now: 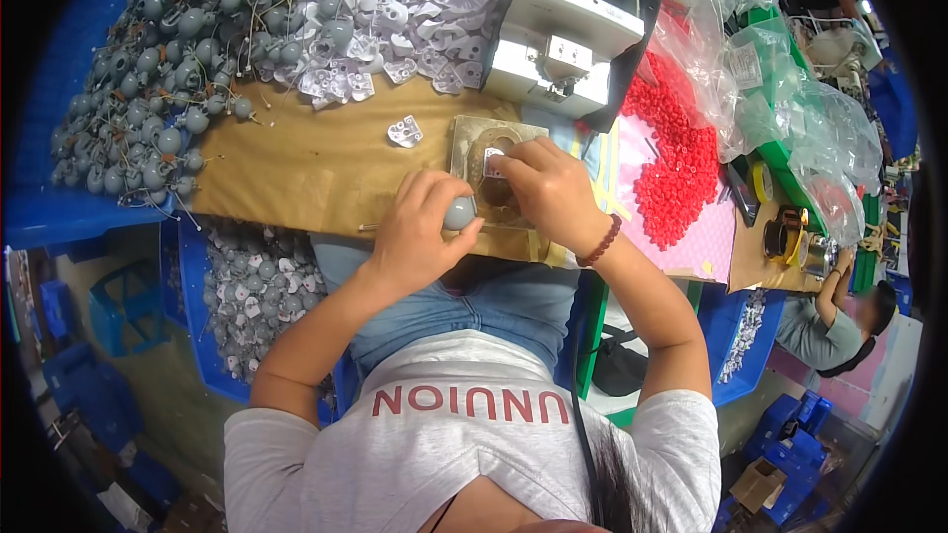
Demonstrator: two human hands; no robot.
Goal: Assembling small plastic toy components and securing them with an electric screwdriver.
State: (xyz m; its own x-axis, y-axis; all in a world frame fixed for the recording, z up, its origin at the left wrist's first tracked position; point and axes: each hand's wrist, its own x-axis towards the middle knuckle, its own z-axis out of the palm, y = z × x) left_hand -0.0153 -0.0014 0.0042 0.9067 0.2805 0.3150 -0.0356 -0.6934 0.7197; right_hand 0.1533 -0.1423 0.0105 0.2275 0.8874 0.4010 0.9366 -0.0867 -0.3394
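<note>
My left hand (423, 227) grips a round grey plastic ball part (458, 213) at the near edge of a brown-covered table (316, 168). My right hand (549, 190) pinches a small white plastic piece (494, 162) over a square metal fixture (487, 143) with a round recess. The two hands almost touch each other. One loose white piece (404, 131) lies on the table just left of the fixture.
A heap of grey wired ball parts (158, 79) fills the left of the table, and white pieces (395, 10) pile up behind. A grey machine (563, 30) stands at the back. Red beads (676, 163) lie right. A blue bin (252, 301) sits below. Another person (839, 326) sits at right.
</note>
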